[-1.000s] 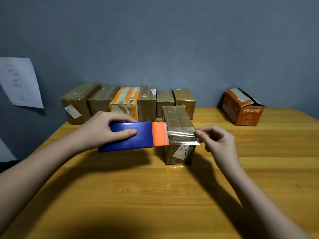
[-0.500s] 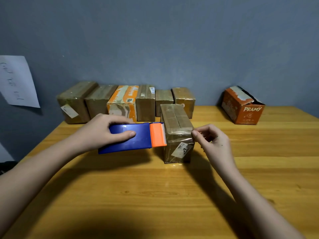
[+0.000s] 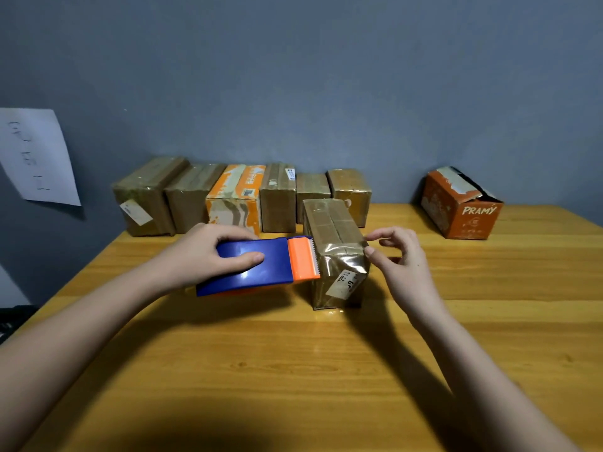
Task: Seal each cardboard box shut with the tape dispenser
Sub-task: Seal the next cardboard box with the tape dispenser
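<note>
Taped to the grey wall (image 3: pixel 326 76), far left of the brown taped cardboard box (image 3: pixel 332 230): white paper sheet (image 3: pixel 36 158) with faint handwriting, unreadable. Behind that box, against the wall: row of six taped cardboard boxes (image 3: pixel 241 197), one orange-and-white printed, small white labels too small to read. Far right of the box: open orange carton (image 3: pixel 463 207) marked "PRAMY" in white. On the box's near face: white sticker with black print, partly legible only. Glossy clear tape (image 3: pixel 342 256) across its front top edge. Gripped by left hand (image 3: pixel 208 252), thumb on top: blue tape dispenser with orange toothed blade (image 3: pixel 257 265), touching the box's left side. Just right of the box: right hand (image 3: pixel 401 259), fingers loosely curled, thumb tip at the taped corner, holding nothing. Underneath: yellow wooden plank table (image 3: pixel 326 370).
</note>
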